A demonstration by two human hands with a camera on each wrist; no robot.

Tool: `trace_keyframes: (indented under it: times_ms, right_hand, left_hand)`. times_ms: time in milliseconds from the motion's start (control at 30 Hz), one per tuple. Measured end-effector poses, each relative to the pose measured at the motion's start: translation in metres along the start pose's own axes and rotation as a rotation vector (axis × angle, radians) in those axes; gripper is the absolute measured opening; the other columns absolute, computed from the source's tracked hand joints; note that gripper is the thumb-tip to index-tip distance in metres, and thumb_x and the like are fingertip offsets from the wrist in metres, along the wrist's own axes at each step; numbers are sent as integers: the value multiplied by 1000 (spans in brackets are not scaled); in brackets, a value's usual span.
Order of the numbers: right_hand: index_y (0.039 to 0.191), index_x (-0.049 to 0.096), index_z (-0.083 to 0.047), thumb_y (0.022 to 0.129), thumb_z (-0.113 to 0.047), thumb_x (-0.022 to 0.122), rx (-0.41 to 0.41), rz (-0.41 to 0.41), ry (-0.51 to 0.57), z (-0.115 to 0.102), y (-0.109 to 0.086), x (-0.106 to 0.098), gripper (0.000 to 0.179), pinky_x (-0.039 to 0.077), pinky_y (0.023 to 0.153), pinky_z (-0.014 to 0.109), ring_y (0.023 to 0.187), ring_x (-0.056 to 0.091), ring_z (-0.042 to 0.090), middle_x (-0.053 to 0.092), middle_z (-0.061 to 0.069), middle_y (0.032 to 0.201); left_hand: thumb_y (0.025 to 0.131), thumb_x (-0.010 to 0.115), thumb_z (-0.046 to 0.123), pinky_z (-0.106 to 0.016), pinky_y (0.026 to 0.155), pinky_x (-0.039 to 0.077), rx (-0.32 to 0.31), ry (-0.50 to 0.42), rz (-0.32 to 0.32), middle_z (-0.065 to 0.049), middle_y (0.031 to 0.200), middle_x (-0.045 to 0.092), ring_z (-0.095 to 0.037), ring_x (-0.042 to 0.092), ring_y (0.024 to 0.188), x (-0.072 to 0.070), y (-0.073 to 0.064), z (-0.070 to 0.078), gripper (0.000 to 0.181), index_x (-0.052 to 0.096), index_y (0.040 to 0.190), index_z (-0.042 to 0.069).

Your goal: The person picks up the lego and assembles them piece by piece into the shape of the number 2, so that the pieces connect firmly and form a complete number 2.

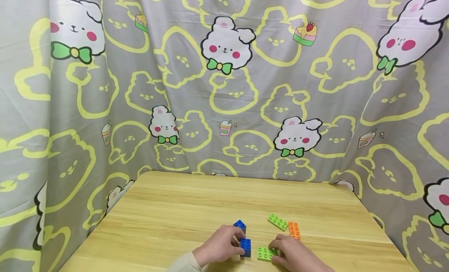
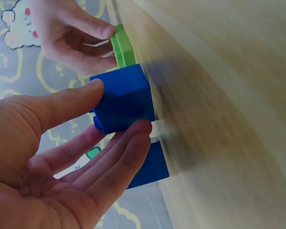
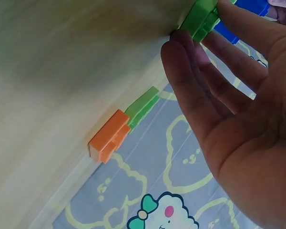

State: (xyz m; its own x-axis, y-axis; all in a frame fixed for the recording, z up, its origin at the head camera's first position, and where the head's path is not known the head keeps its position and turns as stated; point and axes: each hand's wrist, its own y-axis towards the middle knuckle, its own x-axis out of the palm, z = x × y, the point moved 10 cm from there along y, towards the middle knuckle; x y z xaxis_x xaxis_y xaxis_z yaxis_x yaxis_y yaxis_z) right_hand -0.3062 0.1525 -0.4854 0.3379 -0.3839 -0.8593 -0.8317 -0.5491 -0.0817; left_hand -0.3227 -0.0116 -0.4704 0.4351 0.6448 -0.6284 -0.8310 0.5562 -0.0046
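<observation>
My left hand point(image 1: 221, 242) pinches a blue toy brick point(image 1: 246, 248) between thumb and fingers, studs up in the head view. Just behind that hand stands a second blue block point(image 1: 240, 225), its top pointed and partly hidden by the fingers. To the right, my right hand point(image 1: 294, 253) grips a light green studded brick point(image 1: 264, 253) by its right end. In the left wrist view a small gap parts the held blue brick point(image 2: 124, 98) from the table surface or nearly so; contact is hard to tell. The green brick point(image 2: 123, 46) appears beyond it.
Another light green brick point(image 1: 278, 221) lies flat behind the right hand. Beside it is an orange brick point(image 1: 294, 230), its near end close to that hand. The wooden table point(image 1: 168, 209) ends at a patterned grey curtain point(image 1: 242, 108) on its back and sides.
</observation>
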Motion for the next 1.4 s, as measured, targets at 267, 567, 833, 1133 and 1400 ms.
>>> trace_keyframes:
  times_ms: [267,567,833,1133,1400]
  right_hand:
    - [111,75,-15,93,-30,76,0,-19,42,-2,1,5,23,48,66,24,75,50,-1,61,-14,95]
    - [112,74,-13,94,-25,75,-57,-29,52,-11,2,8,22,47,65,22,74,50,-3,63,-14,97]
    - [111,74,-13,94,-25,75,-82,-8,18,-16,3,10,21,47,64,21,73,49,-3,62,-14,96]
    - [112,75,-15,94,-26,74,-65,-14,10,-15,4,13,21,47,64,22,72,49,-3,62,-14,97]
    - [111,75,-13,94,-25,74,-110,6,-2,-21,3,12,20,46,62,21,71,49,-4,62,-13,95]
  left_hand:
    - [86,82,6,-19,69,56,-3,-40,-26,2,102,73,-3,69,79,1,0,-3,24,73,107,9]
    - [86,81,6,-20,67,57,0,-65,-29,1,104,73,-5,71,79,1,-1,-2,23,73,108,10]
    - [87,82,7,-20,67,56,8,-79,-37,3,102,72,-4,70,80,3,-2,5,22,72,106,11]
    - [87,81,6,-19,68,56,11,-79,-51,5,101,72,-3,70,80,6,-2,7,21,72,106,10]
    - [87,81,7,-19,69,56,33,-72,-40,6,99,72,-1,69,80,4,-4,14,21,72,106,11]
